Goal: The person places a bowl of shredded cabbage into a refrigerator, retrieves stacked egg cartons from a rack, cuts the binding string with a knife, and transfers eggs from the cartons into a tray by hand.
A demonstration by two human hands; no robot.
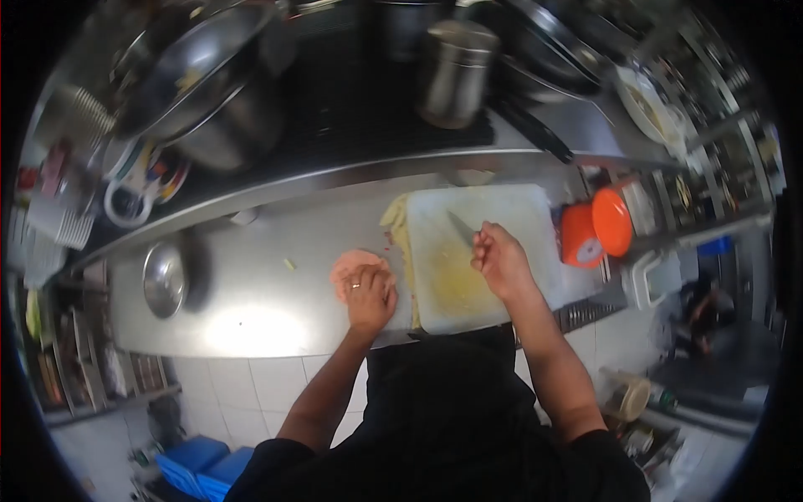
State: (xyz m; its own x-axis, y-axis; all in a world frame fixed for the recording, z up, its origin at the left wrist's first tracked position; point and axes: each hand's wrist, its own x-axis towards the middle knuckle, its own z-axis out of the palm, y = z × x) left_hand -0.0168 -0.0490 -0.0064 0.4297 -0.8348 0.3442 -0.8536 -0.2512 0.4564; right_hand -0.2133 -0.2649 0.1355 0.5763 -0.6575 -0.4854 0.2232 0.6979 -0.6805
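Note:
My left hand [370, 297], with a ring on one finger, lies on a pink cloth [345, 266] on the steel counter, its fingers bent over the cloth. My right hand [500, 261] grips a knife [460, 226] above the white cutting board [527, 217], with the blade angled towards the far left. The knife's handle is mostly hidden in the fist. A wet yellowish stain marks the middle of the board. Along the board's left edge sticks out a yellowish cloth-like strip [398, 219], with small reddish bits beside it.
A metal bowl [166, 280] sits at the counter's left end. An orange-red kitchen scale [580, 238] stands right of the board. On the shelf [335, 177] behind are a metal pitcher [458, 75], pans [552, 50] and a large pot [226, 125]. Blue bins [196, 464] stand at lower left.

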